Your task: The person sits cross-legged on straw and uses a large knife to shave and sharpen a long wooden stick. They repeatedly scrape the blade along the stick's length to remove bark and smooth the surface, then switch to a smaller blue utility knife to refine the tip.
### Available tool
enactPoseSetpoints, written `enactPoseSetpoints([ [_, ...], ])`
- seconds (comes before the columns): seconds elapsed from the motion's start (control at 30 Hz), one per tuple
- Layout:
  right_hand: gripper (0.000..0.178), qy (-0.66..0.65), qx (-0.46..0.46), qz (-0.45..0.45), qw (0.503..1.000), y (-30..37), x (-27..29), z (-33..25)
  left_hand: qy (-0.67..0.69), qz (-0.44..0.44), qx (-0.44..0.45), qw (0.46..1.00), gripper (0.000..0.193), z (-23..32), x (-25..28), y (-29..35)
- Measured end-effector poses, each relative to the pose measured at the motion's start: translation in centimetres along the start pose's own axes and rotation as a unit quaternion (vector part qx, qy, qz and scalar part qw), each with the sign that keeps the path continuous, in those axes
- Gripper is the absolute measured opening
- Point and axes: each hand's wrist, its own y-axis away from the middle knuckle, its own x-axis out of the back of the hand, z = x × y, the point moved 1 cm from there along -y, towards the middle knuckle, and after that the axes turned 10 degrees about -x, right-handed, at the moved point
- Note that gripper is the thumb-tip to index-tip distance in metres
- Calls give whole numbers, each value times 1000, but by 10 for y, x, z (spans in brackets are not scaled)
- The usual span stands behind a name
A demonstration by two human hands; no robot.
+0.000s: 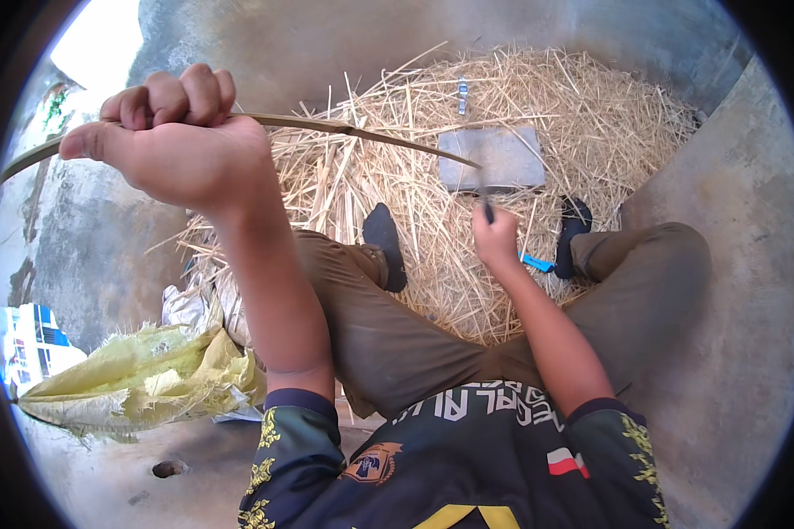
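Note:
Raised at the upper left, my left hand point(181, 145) is closed in a fist around a long, thin strip point(362, 134), which looks like split bamboo. The strip slants down to the right and has a node partway along. Its far end lies over a flat grey block point(513, 157). My right hand point(498, 238) grips the dark handle of a knife point(489, 212) just in front of the block. The blade points away from me, blurred and thin, and meets or crosses the strip's tip; whether they touch, I cannot tell.
Straw-like shavings point(609, 115) heap around the block and between my feet. By my right foot point(573, 234) lies a blue tool point(538, 264). A small blue-and-white packet point(462, 95) rests behind the block. A torn yellow sack point(141, 375) lies at left, near a floor hole point(169, 469).

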Motion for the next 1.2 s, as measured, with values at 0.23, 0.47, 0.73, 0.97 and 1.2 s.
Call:
enactPoseSetpoints([
  [0.23, 33, -7, -133, 50, 990, -48, 4, 25, 2, 26, 12, 1000, 57, -15, 9, -13],
  [0.47, 32, -129, 41, 52, 989, -14, 2, -22, 12, 27, 13, 999, 57, -22, 24, -22],
  [0.73, 32, -52, -229, 53, 971, -61, 20, 11, 26, 40, 47, 998, 59, -45, 17, -8],
  [0.97, 26, -304, 127, 100, 939, -22, 42, -101, 13, 24, 43, 999, 59, -38, 24, -12],
  [1.2, 32, 27, -352, 146, 924, -83, 16, 154, 47, 24, 63, 997, 59, -39, 7, -10],
])
